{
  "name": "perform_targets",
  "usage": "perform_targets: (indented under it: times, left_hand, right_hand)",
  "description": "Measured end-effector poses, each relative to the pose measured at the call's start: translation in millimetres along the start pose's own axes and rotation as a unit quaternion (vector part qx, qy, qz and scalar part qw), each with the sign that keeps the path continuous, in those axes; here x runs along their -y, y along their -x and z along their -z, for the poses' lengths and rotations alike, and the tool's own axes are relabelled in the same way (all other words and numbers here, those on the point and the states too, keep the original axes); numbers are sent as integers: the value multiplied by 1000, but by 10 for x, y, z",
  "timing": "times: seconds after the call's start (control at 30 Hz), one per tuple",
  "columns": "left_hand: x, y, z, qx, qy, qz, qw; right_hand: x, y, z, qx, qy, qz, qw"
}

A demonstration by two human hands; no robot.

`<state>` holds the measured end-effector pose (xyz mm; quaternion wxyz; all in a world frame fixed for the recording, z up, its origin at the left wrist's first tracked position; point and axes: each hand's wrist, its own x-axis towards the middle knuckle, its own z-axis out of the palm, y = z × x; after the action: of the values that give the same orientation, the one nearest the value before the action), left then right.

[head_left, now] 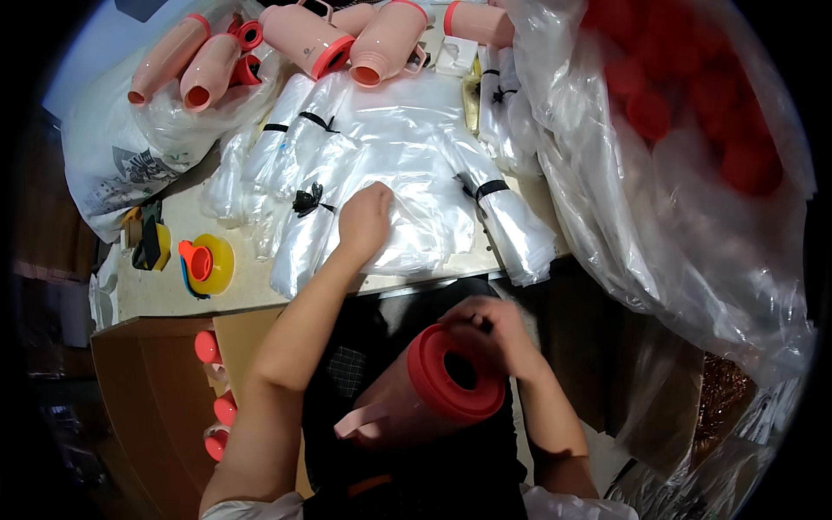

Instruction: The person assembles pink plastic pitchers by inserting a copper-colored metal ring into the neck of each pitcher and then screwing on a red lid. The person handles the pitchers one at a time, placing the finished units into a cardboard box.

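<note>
My left hand (365, 218) rests on a flat pile of clear plastic bags (407, 165) spread on the table, fingers curled on the top sheet. My right hand (492, 334) grips the red rim of a pink jug (416, 399) with a handle, held over my lap near my body. The jug's red collar (455, 374) is open at the top and faces the camera.
Several pink jugs (308, 39) with red rims lie at the table's far edge. Rolled bag bundles (511, 221) tied with black bands flank the pile. A yellow tape dispenser (208, 263) sits left. A large clear sack of red lids (693, 130) fills the right. Pink parts (212, 390) sit below left.
</note>
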<state>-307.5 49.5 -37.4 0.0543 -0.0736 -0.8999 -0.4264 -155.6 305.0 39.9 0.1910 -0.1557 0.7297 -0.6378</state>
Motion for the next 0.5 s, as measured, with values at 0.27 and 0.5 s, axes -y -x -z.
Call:
perform_targets:
  times: [0.27, 0.5]
  left_hand:
    - [-869, 754, 71, 89, 517, 173, 834]
    - [-901, 1133, 213, 83, 560, 147, 811]
  right_hand:
    - [-351, -461, -137, -268, -75, 33, 960]
    - [-315, -219, -111, -323, 28, -3, 946]
